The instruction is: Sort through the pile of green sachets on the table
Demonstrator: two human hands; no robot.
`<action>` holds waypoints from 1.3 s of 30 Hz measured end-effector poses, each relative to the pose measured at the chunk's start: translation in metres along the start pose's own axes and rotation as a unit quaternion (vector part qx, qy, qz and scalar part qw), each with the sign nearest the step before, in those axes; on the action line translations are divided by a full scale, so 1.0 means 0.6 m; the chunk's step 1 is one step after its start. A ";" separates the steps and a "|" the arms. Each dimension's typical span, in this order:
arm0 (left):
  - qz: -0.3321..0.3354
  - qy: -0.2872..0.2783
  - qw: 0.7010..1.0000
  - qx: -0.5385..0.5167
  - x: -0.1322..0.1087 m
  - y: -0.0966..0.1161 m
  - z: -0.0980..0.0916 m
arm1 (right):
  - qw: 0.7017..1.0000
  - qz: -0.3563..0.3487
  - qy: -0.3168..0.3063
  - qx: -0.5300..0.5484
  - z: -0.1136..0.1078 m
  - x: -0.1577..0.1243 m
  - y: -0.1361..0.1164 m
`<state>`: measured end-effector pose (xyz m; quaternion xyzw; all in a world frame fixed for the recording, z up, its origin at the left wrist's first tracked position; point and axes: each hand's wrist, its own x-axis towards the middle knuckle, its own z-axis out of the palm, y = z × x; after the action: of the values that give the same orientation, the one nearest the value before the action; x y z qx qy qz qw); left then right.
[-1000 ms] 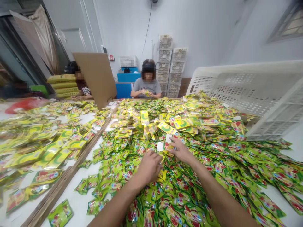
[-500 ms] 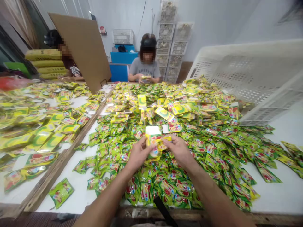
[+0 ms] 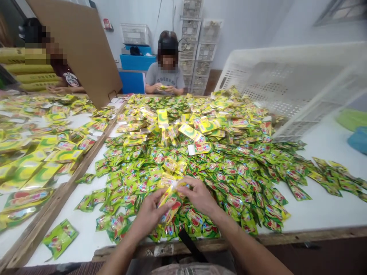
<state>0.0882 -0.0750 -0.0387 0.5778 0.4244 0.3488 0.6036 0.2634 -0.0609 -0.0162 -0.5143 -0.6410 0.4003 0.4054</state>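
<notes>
The left hand (image 3: 150,213) grips a small yellow and green carton (image 3: 173,206), thumb laid along its printed face, just above the near edge of the tabletop (image 3: 329,214). The right hand (image 3: 200,195) has its bent fingers at the carton's upper end, beside a white flap (whether they pinch it or only touch it, I cannot tell). Beneath and around both hands spreads a thick layer of green sachets (image 3: 134,183), with a heap of yellow cartons (image 3: 190,132) beyond them. One lone sachet (image 3: 60,237) lies apart at the lower left, near a wooden strip (image 3: 65,187) that divides the surface. A white perforated crate (image 3: 258,76) stands tilted at the far right of the heap. Across from the hands, a person in a grey shirt (image 3: 165,80) holds something small and yellow, near a leaning cardboard panel (image 3: 83,46).
</notes>
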 end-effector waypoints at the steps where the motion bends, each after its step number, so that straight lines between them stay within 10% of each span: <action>1: 0.003 -0.013 1.000 0.012 -0.001 -0.003 0.003 | 1.000 0.019 0.017 0.015 0.003 -0.007 0.001; 12: -0.058 -0.057 0.989 -0.119 0.025 -0.004 0.047 | 0.973 0.082 0.201 0.081 -0.017 -0.033 0.035; 27: -0.051 -0.088 0.992 -0.078 0.038 0.011 0.043 | 0.992 -0.044 -0.046 -0.107 -0.062 -0.022 0.016; 39: -0.178 0.008 0.948 -0.263 0.043 0.015 0.045 | 0.954 0.020 0.059 -0.293 -0.167 0.070 0.125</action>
<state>0.1240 -0.0617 -0.0332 0.3112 0.4185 0.3396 0.7827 0.3761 0.0013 -0.0463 -0.6462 -0.6947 0.1720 0.2651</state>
